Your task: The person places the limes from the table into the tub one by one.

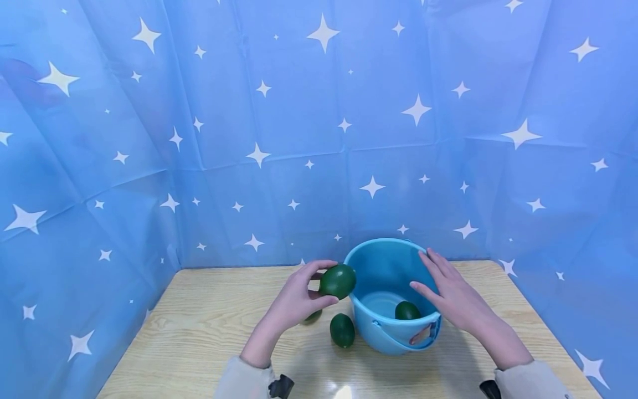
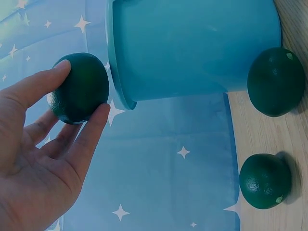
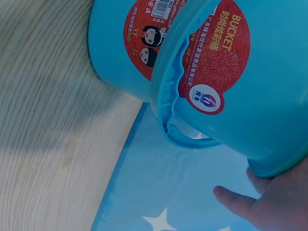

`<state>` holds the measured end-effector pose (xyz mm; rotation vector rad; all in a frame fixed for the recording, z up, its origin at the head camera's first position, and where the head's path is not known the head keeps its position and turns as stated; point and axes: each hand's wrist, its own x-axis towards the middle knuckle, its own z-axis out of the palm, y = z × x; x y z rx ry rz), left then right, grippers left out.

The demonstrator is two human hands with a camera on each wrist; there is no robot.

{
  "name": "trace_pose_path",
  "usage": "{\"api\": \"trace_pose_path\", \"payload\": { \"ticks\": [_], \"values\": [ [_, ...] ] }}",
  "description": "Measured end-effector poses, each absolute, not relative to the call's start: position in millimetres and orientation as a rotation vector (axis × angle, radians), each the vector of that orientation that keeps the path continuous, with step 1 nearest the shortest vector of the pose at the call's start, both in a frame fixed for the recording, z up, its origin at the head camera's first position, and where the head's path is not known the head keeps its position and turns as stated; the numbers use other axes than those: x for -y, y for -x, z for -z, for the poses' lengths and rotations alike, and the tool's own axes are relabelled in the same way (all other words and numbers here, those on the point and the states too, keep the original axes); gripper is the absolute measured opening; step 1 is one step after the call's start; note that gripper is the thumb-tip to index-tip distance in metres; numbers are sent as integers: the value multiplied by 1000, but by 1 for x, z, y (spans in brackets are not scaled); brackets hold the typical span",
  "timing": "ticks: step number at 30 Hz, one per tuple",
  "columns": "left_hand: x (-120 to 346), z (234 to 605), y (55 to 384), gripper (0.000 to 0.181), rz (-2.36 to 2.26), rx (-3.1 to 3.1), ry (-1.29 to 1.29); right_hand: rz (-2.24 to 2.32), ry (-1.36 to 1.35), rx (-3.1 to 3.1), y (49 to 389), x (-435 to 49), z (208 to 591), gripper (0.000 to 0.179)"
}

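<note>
My left hand holds a dark green lime between thumb and fingertips, raised beside the left rim of a blue bucket. The left wrist view shows this lime gripped just outside the bucket's rim. At the bucket's right side is my right hand, its fingers extended along the rim and the thumb reaching over the opening. Inside, on the bucket's floor, lies another lime. Two more rest on the table left of the bucket: one lime near its base, and one partly hidden behind my left hand.
The bucket's handle hangs down its near side, and a red label is stuck on its wall. A light wood-grain table carries everything. Blue cloth with white stars surrounds the table at the back and sides.
</note>
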<state>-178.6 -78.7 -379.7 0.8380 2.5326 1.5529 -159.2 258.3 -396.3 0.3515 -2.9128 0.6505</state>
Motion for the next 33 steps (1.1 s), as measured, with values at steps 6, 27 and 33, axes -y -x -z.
{"api": "trace_pose_path", "payload": {
  "ticks": [6,27,33],
  "values": [
    [75,377,178,59,-1564,-2515,-839,-652,-350,2913,159,-258,397,80],
    [66,373,182,58,-1571,-2509,-848,-663,-361,2907,159,-259,397,80],
    [63,372,183,59,-1583,-2492,-862,-668,-352,2918,159,-259,397,81]
  ]
}}
